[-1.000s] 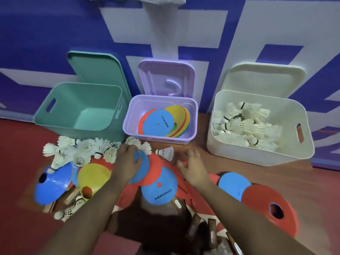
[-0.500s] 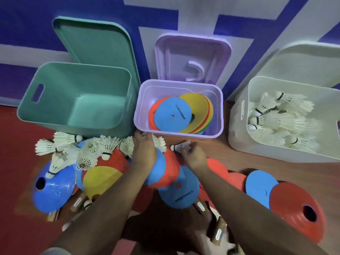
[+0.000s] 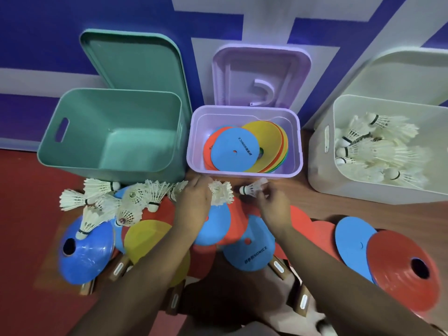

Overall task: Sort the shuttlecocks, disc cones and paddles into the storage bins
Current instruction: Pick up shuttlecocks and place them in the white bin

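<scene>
Now both my hands have left the cones: right hand (image 3: 272, 204) pinches a shuttlecock (image 3: 252, 188), left hand (image 3: 194, 202) grips another (image 3: 221, 193), both due for the white bin (image 3: 322, 175).

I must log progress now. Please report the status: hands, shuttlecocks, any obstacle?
Left hand on a shuttlecock. Right hand pinching another shuttlecock. White bin part filled, green bin empty. No obstacle seen.
</scene>
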`<state>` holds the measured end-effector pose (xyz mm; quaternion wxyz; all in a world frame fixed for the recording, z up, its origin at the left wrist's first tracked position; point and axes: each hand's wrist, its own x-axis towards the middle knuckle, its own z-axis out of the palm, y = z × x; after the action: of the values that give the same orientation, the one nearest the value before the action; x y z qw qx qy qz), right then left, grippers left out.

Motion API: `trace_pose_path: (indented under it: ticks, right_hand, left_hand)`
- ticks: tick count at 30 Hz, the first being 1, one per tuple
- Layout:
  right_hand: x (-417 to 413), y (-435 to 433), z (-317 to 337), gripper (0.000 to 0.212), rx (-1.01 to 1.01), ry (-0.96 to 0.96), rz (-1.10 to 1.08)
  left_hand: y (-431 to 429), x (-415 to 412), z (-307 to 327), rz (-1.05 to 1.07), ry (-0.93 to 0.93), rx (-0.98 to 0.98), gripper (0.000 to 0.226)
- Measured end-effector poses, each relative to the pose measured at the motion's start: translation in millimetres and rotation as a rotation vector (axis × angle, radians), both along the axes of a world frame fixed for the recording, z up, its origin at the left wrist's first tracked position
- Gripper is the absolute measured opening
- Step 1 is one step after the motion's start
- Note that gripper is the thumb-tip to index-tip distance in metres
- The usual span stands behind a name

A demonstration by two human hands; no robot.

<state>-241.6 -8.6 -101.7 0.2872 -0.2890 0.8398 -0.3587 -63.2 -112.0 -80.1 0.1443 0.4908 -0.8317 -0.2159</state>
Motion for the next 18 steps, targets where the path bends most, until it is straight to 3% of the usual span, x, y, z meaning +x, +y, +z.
trace_pose_path:
  ticks: [5,8,11,15,18]
  right_hand:
    - [-2,24,40,0.009,-0.102,0.138,-0.022]
    - [-5,40,66,0.009,-0.267,0.035,0.041]
    - [-4,53,75,0.010,-0.311,-0.068,0.199]
    - [-6,73,59,0.006,-0.206,0.169,0.371]
    - [-6,84,49,0.006,-0.152,0.238,0.399]
  left_hand:
    - [24,-2,20,0.308,0.285,0.264,0.016]
    - [36,0,13,0.285,0.253,0.355,0.018]
    - [49,-9,11,0.249,0.221,0.439,0.020]
    - [73,-28,14,0.166,0.230,0.545,0.012]
    - [87,-35,5,0.111,0.178,0.570,0.009]
